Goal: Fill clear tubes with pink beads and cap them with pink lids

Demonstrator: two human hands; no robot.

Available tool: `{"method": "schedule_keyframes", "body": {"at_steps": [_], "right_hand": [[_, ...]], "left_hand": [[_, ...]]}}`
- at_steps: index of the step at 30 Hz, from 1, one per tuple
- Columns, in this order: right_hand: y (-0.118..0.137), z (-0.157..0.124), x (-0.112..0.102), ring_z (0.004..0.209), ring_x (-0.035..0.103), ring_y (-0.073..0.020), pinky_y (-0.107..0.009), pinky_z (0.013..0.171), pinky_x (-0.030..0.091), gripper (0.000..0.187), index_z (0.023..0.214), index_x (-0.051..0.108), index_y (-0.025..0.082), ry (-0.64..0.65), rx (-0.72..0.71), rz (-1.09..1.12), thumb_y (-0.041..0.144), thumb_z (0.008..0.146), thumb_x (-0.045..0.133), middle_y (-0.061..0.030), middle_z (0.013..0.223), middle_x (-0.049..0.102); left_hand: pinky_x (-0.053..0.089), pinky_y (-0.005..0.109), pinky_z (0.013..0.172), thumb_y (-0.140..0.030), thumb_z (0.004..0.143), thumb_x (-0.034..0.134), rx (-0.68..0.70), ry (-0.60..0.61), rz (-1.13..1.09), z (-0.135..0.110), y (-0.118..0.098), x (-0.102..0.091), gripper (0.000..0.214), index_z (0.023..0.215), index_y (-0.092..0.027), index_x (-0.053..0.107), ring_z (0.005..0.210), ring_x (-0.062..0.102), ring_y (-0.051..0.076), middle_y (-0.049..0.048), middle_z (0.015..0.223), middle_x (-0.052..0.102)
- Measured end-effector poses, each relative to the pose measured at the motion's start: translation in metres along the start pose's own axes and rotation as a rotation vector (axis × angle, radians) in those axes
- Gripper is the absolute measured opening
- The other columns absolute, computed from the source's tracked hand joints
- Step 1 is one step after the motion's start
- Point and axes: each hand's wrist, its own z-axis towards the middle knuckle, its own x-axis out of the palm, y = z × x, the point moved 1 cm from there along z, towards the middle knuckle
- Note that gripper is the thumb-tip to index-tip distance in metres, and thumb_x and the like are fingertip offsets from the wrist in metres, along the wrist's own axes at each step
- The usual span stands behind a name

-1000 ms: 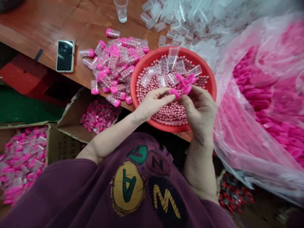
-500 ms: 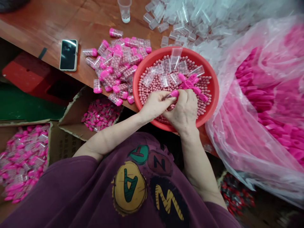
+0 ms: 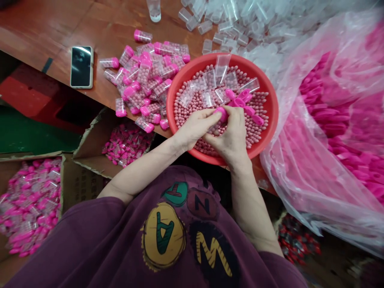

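A brown tabletop (image 3: 54,24) ran behind everything; clock directions are taken from the red basin (image 3: 272,120). At eight o'clock pink-capped tubes (image 3: 30,200) lay heaped below table level; toward ten rested a phone (image 3: 81,67), then a pile of bead-filled tubes (image 3: 147,80). Over the basin's middle, the left hand (image 3: 193,125) pinched a pink cap (image 3: 221,113), its underside mostly hidden; the right hand (image 3: 233,134), its forearm toward five, gripped the same piece. Clear tubes (image 3: 234,28) lay toward twelve, a plastic bag (image 3: 288,160) of pink pieces toward four.
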Motion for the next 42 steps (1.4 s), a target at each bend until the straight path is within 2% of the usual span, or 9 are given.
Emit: {"method": "schedule_keyframes", "body": {"at_steps": [4,9,17,21,26,32,35,38,42], "right_hand": [[-0.001,-0.001,-0.001,0.147,0.059,-0.0413,-0.068,0.131,0.048,0.088,0.16,0.047,0.028,0.021,-0.005,0.144,0.036,0.083,0.087,-0.0165,0.152,0.059],[-0.006,-0.001,-0.004,0.145,0.064,-0.0385,-0.064,0.127,0.055,0.09,0.167,0.043,0.032,0.038,-0.073,0.216,0.047,0.09,0.087,-0.0151,0.156,0.062],[0.0,0.0,-0.005,0.149,0.058,-0.0453,-0.074,0.129,0.048,0.1,0.177,0.034,0.019,0.087,0.063,-0.023,0.032,0.089,0.078,-0.0246,0.164,0.06],[0.008,0.001,-0.007,0.143,0.061,-0.0452,-0.068,0.126,0.05,0.083,0.165,0.049,0.014,0.09,0.147,-0.131,0.038,0.091,0.078,-0.0268,0.153,0.065],[0.019,0.006,-0.011,0.124,0.066,-0.0453,-0.066,0.116,0.052,0.067,0.144,0.063,0.008,0.151,0.19,-0.328,0.049,0.092,0.077,-0.0246,0.128,0.07],[0.023,0.007,-0.006,0.109,0.063,-0.0423,-0.064,0.102,0.054,0.051,0.115,0.064,0.02,0.103,0.158,-0.444,0.065,0.094,0.073,-0.0183,0.109,0.068],[0.021,0.008,-0.002,0.107,0.062,-0.0409,-0.063,0.101,0.055,0.045,0.11,0.062,0.022,0.069,0.15,-0.435,0.063,0.094,0.074,-0.0179,0.107,0.068],[0.015,0.008,0.0,0.111,0.064,-0.0419,-0.067,0.106,0.055,0.053,0.119,0.064,0.018,0.083,0.181,-0.323,0.059,0.09,0.078,-0.0193,0.113,0.068],[0.0,0.006,0.001,0.123,0.068,-0.0408,-0.065,0.113,0.056,0.089,0.157,0.053,0.016,0.154,0.203,0.028,0.057,0.084,0.085,-0.0178,0.132,0.068]], "left_hand": [[0.061,0.026,0.078,-0.019,0.111,0.065,-0.122,0.013,-0.122,-0.002,-0.008,0.001,0.021,0.098,-0.011,0.079,0.075,0.071,0.014,0.0045,0.087,0.08],[0.055,0.02,0.063,-0.021,0.113,0.064,-0.22,0.036,-0.208,-0.002,-0.01,0.0,0.019,0.109,-0.011,0.079,0.062,0.065,0.009,0.0005,0.076,0.073],[0.059,0.022,0.084,-0.034,0.108,0.081,-0.044,0.082,-0.064,-0.006,-0.008,0.002,0.022,0.106,-0.013,0.085,0.075,0.071,0.01,0.0017,0.088,0.081],[0.063,0.027,0.089,-0.031,0.114,0.07,-0.079,0.034,-0.052,-0.002,-0.005,0.002,0.025,0.109,-0.01,0.083,0.084,0.08,0.016,0.0075,0.094,0.086],[0.059,0.024,0.077,-0.023,0.118,0.059,-0.099,-0.011,0.003,-0.001,-0.007,0.006,0.032,0.096,-0.01,0.078,0.071,0.074,0.013,0.0041,0.078,0.08],[0.046,0.019,0.068,-0.01,0.117,0.054,-0.023,-0.092,0.082,-0.004,-0.011,0.011,0.048,0.07,-0.014,0.061,0.061,0.054,0.007,-0.0045,0.062,0.059],[0.036,0.019,0.061,-0.009,0.116,0.056,0.019,-0.14,0.114,-0.004,-0.012,0.011,0.051,0.065,-0.015,0.055,0.059,0.046,0.006,-0.0054,0.06,0.053],[0.041,0.019,0.063,-0.013,0.117,0.054,0.0,-0.14,0.085,-0.004,-0.011,0.013,0.049,0.068,-0.015,0.057,0.059,0.052,0.007,-0.0038,0.061,0.057],[0.056,0.023,0.073,-0.021,0.119,0.053,0.0,-0.098,0.044,-0.003,-0.008,0.015,0.035,0.089,-0.015,0.07,0.071,0.07,0.013,0.0006,0.07,0.071]]}}
